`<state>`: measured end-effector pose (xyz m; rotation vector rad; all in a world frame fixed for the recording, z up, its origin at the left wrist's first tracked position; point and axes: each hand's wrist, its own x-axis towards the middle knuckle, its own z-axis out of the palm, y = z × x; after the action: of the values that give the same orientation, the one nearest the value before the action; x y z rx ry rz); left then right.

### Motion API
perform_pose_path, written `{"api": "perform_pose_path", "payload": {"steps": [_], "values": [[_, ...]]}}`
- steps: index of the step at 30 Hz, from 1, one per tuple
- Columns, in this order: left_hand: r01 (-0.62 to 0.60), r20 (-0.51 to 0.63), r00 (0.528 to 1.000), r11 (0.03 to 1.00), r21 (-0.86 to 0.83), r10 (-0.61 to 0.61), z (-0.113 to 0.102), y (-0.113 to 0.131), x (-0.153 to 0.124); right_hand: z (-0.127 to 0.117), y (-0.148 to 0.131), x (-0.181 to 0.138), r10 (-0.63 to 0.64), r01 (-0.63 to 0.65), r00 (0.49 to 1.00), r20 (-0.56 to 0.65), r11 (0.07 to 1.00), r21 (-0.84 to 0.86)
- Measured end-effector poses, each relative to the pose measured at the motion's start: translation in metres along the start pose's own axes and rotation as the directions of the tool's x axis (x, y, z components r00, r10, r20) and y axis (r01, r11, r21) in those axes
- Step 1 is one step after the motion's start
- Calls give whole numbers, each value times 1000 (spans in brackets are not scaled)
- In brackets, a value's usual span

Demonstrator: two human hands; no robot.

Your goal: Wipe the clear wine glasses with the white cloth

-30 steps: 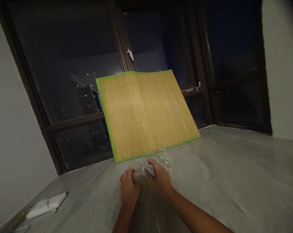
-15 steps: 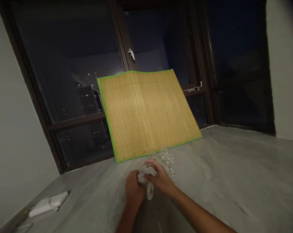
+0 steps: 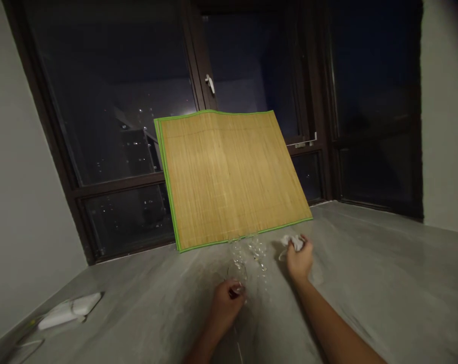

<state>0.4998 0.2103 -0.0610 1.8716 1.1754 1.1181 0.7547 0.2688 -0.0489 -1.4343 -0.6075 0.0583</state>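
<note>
My left hand (image 3: 226,302) is closed round the base of a clear stemmed glass (image 3: 237,263) standing on the grey counter (image 3: 365,283). A second clear glass (image 3: 257,248) stands just right of it, close to the mat. My right hand (image 3: 299,257) is off to the right, fingers curled round a crumpled white cloth (image 3: 294,241) just above the counter. A bamboo mat (image 3: 229,177) with green edging leans upright against the dark window behind the glasses.
A white adapter with a cable (image 3: 67,311) lies at the counter's left edge by the white wall (image 3: 16,212). A dark window frame with a handle (image 3: 211,84) runs along the back. Another white wall (image 3: 447,126) stands at the right.
Both hands were together, working the cloth on a glass. Now my right hand has carried the cloth away to the right, and my left hand holds the glass by its base on the counter.
</note>
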Motion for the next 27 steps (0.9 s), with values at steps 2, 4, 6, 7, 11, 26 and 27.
{"api": "perform_pose_path", "payload": {"steps": [2, 4, 6, 7, 11, 26, 27], "values": [[51, 2, 999, 998, -20, -51, 3, -2, 1, 5, 19, -4, 20, -18, 999, 41, 998, -55], [81, 10, 997, 997, -15, -81, 3, -4, 2, 10, 25, -9, -30, 42, 991, 131, 995, -86], [75, 26, 997, 997, -3, -75, 3, -6, 2, 14, 25, -12, -76, 101, 972, 223, 989, -104], [62, 35, 997, 998, 7, -63, 3, -7, 2, 15, 23, -13, -86, 118, 962, 258, 986, -113], [10, 80, 997, 996, 93, -18, 8, -10, 1, 18, 24, -12, -81, 147, 939, 335, 973, -178], [-149, 8, 984, 814, 561, 175, 8, -14, 4, 26, 29, -9, 16, 56, 938, 347, 979, -195], [-154, 8, 983, 811, 564, 182, 1, -15, 4, 28, 29, -9, 13, 59, 936, 351, 979, -194]]}}
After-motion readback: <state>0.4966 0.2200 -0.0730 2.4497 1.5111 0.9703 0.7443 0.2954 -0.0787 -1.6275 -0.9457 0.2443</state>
